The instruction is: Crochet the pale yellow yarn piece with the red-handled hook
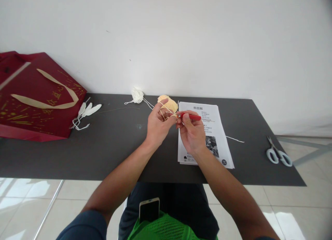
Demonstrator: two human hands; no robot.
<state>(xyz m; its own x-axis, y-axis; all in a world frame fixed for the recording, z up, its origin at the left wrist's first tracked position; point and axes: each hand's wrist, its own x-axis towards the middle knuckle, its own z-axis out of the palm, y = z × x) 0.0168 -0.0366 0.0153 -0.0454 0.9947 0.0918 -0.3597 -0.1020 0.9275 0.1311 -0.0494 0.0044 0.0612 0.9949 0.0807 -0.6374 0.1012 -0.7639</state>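
Observation:
In my right hand [192, 131] is a crochet hook with a red handle [191, 116], its thin metal shaft pointing left toward my other hand. My left hand [158, 122] has its index finger raised with pale yarn running over it, while its thumb and other fingers pinch the yarn near the hook's tip. Whatever small piece sits between the fingertips is mostly hidden. Just behind my hands lies a pale yellow ball of yarn [169, 103]. To its left rests a white ball of yarn [137, 95], from which a strand trails toward my left hand.
Printed sheets [223, 153] lie partly under my right hand. Scissors [278, 154] rest at the right end of the dark table [116, 153]. White crocheted pieces [90, 110] lie beside a red gift bag [38, 98] on the left. A phone [149, 209] sits at my lap.

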